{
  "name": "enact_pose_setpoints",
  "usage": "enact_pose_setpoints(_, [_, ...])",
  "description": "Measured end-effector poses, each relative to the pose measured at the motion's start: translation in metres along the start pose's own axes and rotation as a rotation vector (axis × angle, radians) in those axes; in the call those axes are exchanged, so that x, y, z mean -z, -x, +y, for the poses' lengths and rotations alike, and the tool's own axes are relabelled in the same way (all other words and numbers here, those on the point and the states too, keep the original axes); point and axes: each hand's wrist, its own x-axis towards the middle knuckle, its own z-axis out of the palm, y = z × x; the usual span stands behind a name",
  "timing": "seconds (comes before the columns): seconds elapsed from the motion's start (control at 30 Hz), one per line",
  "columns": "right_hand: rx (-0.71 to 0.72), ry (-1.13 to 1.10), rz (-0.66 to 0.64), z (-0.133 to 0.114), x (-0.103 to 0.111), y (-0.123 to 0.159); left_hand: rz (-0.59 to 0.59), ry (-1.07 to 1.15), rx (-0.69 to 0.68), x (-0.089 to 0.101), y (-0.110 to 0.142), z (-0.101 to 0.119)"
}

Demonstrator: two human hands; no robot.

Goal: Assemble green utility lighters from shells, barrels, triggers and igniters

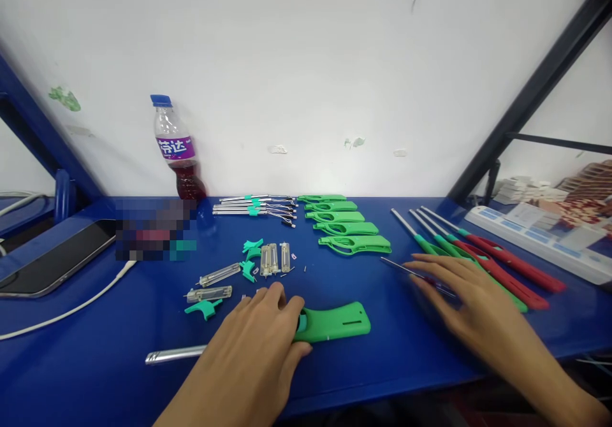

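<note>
My left hand (255, 341) is closed around a green long-nosed lighter (337, 322). Its metal tube (174, 354) sticks out to the left, and the grip end shows to the right of my thumb. My right hand (471, 299), slightly blurred, is open with fingers stretched over a thin screwdriver (396, 266); whether they touch it I cannot tell. Beyond my left hand lie clear fuel tanks (270, 259), teal triggers (206, 309) and tiny loose parts. Several green half shells (356, 245) form a column at the back, beside metal tubes with wires (239, 210).
Several green and red long lighters (514, 264) lie at the right, near a white power strip (535, 242). A drink bottle (174, 150) stands at the back left. A phone (57, 258) and white cable (95, 309) are on the blue table (382, 369), against a white wall.
</note>
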Motion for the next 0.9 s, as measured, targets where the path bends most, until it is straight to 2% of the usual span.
enact_pose_setpoints(0.1, [-0.041,0.059,0.002,0.025,-0.001,0.006,-0.033,0.040,0.026,0.002,-0.002,0.003])
enact_pose_setpoints(0.17, [-0.051,0.076,-0.019,0.035,-0.003,0.011,-0.097,0.073,0.058,0.004,-0.005,0.005])
enact_pose_setpoints(0.27, [-0.051,0.074,-0.048,0.040,-0.006,0.015,-0.191,0.117,0.098,0.007,-0.009,0.007])
enact_pose_setpoints(0.37, [-0.036,0.044,-0.055,0.036,-0.006,0.015,-0.223,0.130,0.113,0.009,-0.011,0.007])
enact_pose_setpoints(0.5, [-0.010,-0.029,-0.030,0.018,-0.002,0.011,-0.229,0.133,0.115,0.010,-0.011,0.009])
enact_pose_setpoints(0.67, [0.039,-0.206,-0.054,-0.021,0.003,-0.001,-0.255,0.141,0.124,0.012,-0.012,0.010])
enact_pose_setpoints(0.77, [-0.002,-0.339,-0.145,-0.044,0.007,-0.017,-0.253,0.156,0.134,0.012,-0.013,0.009])
enact_pose_setpoints(0.9, [-0.043,-0.440,-0.357,-0.063,0.006,-0.048,-0.248,0.174,0.150,0.011,-0.013,0.008])
